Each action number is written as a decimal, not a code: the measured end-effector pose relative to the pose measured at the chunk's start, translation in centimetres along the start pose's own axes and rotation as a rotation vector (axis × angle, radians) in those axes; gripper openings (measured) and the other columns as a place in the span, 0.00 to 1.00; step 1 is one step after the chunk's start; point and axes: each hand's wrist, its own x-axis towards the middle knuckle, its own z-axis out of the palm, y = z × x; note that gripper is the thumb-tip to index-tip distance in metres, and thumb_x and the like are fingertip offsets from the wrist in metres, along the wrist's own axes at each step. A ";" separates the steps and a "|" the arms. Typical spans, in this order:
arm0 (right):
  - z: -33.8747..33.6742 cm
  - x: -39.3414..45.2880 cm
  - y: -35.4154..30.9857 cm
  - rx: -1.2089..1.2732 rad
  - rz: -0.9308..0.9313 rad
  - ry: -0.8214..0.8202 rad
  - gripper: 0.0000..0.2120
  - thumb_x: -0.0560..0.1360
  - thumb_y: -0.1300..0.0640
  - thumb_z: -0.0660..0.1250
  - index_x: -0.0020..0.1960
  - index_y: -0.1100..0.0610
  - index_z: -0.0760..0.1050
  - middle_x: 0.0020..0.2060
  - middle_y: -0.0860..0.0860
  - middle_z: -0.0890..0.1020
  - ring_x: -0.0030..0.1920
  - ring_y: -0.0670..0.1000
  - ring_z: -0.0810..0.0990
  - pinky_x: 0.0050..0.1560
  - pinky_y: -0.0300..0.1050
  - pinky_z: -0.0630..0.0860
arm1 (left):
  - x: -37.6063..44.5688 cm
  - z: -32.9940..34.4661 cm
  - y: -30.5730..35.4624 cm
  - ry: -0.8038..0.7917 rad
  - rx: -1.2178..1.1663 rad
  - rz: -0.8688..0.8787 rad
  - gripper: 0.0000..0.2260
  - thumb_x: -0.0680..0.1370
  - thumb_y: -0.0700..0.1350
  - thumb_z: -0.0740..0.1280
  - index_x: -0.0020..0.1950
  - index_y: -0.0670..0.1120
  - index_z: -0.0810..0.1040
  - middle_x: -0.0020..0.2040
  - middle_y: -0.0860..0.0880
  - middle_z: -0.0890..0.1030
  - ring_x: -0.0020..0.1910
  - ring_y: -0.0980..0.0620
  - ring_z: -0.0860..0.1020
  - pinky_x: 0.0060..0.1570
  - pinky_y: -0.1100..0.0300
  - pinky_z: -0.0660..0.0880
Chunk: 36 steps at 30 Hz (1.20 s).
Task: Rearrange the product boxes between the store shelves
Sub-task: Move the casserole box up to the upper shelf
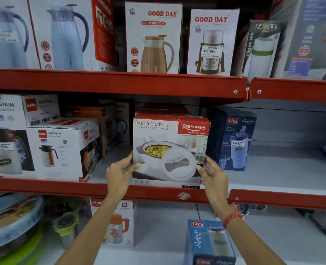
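Observation:
A white and red Rishabh casserole box (169,148) stands upright on the middle shelf (158,194), at its front edge. My left hand (121,171) grips the box's lower left edge, thumb on the front face. My right hand (212,174) holds the lower right corner, and a red thread circles that wrist. A second box of the same kind sits behind it, mostly hidden.
White Cello Magnum boxes (62,152) stand left of the casserole box, a dark blue Liza box (232,138) right of it. Good Day flask boxes (153,38) fill the top shelf. Below are another Liza box (209,243), an orange flask box (118,224) and round containers (11,224).

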 end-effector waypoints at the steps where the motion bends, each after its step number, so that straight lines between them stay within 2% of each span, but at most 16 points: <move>1: 0.1 0.0 0.2 -0.005 0.000 0.000 0.23 0.73 0.56 0.70 0.68 0.52 0.72 0.62 0.53 0.80 0.58 0.50 0.79 0.55 0.59 0.80 | 0.1 0.0 -0.2 -0.003 0.005 -0.003 0.23 0.67 0.42 0.75 0.61 0.42 0.77 0.56 0.39 0.82 0.53 0.49 0.81 0.54 0.44 0.79; 6: 0.6 0.2 0.6 -0.002 0.007 -0.005 0.23 0.74 0.55 0.70 0.68 0.49 0.72 0.62 0.51 0.80 0.57 0.48 0.79 0.55 0.60 0.80 | 0.5 -0.4 -1.0 -0.020 0.010 -0.014 0.23 0.67 0.44 0.75 0.61 0.44 0.76 0.57 0.40 0.81 0.55 0.48 0.81 0.54 0.43 0.79; 10: 1.0 0.1 0.9 0.003 -0.005 -0.007 0.23 0.73 0.54 0.70 0.67 0.48 0.72 0.60 0.45 0.80 0.56 0.48 0.80 0.55 0.60 0.80 | 0.6 -0.8 -1.1 -0.015 0.013 -0.015 0.25 0.66 0.44 0.75 0.61 0.42 0.76 0.58 0.39 0.81 0.55 0.47 0.80 0.55 0.43 0.79; 15: 1.1 0.1 0.9 0.000 -0.026 -0.021 0.22 0.74 0.54 0.69 0.68 0.48 0.72 0.62 0.48 0.79 0.56 0.48 0.80 0.56 0.61 0.79 | 0.6 -1.1 -1.3 -0.026 0.011 0.004 0.26 0.65 0.48 0.74 0.62 0.44 0.76 0.58 0.41 0.81 0.55 0.49 0.80 0.54 0.43 0.79; 18: 1.1 0.1 1.1 0.000 -0.038 -0.023 0.22 0.74 0.54 0.69 0.67 0.48 0.72 0.61 0.46 0.79 0.56 0.47 0.80 0.56 0.61 0.79 | 0.5 -1.1 -1.5 -0.022 0.015 0.010 0.24 0.67 0.46 0.74 0.62 0.46 0.76 0.58 0.41 0.81 0.56 0.48 0.80 0.54 0.42 0.79; 23: 1.2 0.2 1.3 0.010 -0.050 -0.012 0.22 0.74 0.55 0.69 0.67 0.48 0.72 0.62 0.48 0.79 0.55 0.47 0.80 0.56 0.61 0.79 | 0.4 -0.8 -1.0 -0.028 -0.008 -0.010 0.24 0.69 0.40 0.73 0.64 0.42 0.74 0.59 0.39 0.80 0.57 0.46 0.79 0.54 0.42 0.79; 25: 1.1 0.2 1.4 0.006 -0.055 -0.011 0.22 0.74 0.56 0.69 0.67 0.48 0.72 0.61 0.45 0.79 0.54 0.44 0.79 0.57 0.60 0.79 | 0.4 -0.8 -1.1 -0.039 -0.013 -0.010 0.23 0.69 0.39 0.73 0.64 0.42 0.74 0.59 0.39 0.80 0.57 0.47 0.79 0.54 0.43 0.79; 28: 0.8 0.2 1.3 -0.006 -0.072 -0.038 0.22 0.75 0.55 0.68 0.68 0.48 0.71 0.60 0.41 0.77 0.52 0.39 0.77 0.59 0.57 0.78 | 0.4 -0.8 -1.2 -0.064 0.006 0.012 0.23 0.70 0.40 0.73 0.64 0.44 0.74 0.59 0.41 0.80 0.57 0.47 0.80 0.56 0.44 0.78; 30: 0.5 0.1 1.2 -0.016 -0.083 -0.065 0.22 0.75 0.54 0.68 0.69 0.48 0.70 0.62 0.43 0.77 0.52 0.38 0.77 0.60 0.53 0.78 | 0.2 -0.8 -1.1 -0.051 0.054 0.039 0.22 0.71 0.42 0.72 0.64 0.44 0.74 0.59 0.41 0.81 0.57 0.47 0.79 0.60 0.52 0.75; 31: 0.3 -0.1 1.2 -0.029 -0.091 -0.069 0.23 0.76 0.52 0.67 0.70 0.49 0.69 0.64 0.45 0.77 0.54 0.40 0.78 0.60 0.50 0.77 | 0.0 -0.8 -1.0 -0.032 0.078 0.050 0.22 0.71 0.43 0.72 0.64 0.43 0.74 0.59 0.41 0.81 0.57 0.48 0.79 0.60 0.57 0.73; 33: -0.1 -0.5 1.1 -0.047 -0.104 -0.048 0.23 0.76 0.50 0.66 0.70 0.49 0.68 0.65 0.48 0.77 0.59 0.47 0.78 0.59 0.44 0.75 | -0.6 -0.8 -0.6 0.019 0.142 0.071 0.22 0.73 0.48 0.70 0.64 0.43 0.74 0.57 0.41 0.82 0.47 0.54 0.81 0.54 0.60 0.73; 34: -0.4 -0.8 1.0 -0.048 -0.115 -0.031 0.23 0.76 0.49 0.66 0.70 0.49 0.69 0.65 0.49 0.77 0.61 0.48 0.77 0.57 0.40 0.74 | -1.0 -0.9 -0.5 0.040 0.171 0.082 0.22 0.73 0.51 0.69 0.65 0.44 0.75 0.54 0.42 0.83 0.40 0.60 0.78 0.50 0.61 0.73; 35: -0.8 -1.2 0.8 -0.048 -0.130 -0.015 0.22 0.76 0.49 0.66 0.69 0.50 0.70 0.64 0.48 0.77 0.61 0.48 0.77 0.55 0.34 0.73 | -1.4 -1.1 -0.3 0.053 0.180 0.091 0.22 0.73 0.53 0.68 0.64 0.45 0.75 0.50 0.43 0.83 0.37 0.63 0.75 0.47 0.61 0.73; 36: -1.3 -1.7 0.6 -0.047 -0.145 -0.002 0.20 0.76 0.49 0.66 0.67 0.50 0.71 0.62 0.48 0.78 0.59 0.46 0.77 0.52 0.27 0.71 | -1.8 -1.3 -0.2 0.059 0.171 0.102 0.21 0.73 0.55 0.67 0.63 0.47 0.76 0.49 0.45 0.82 0.40 0.61 0.75 0.47 0.61 0.73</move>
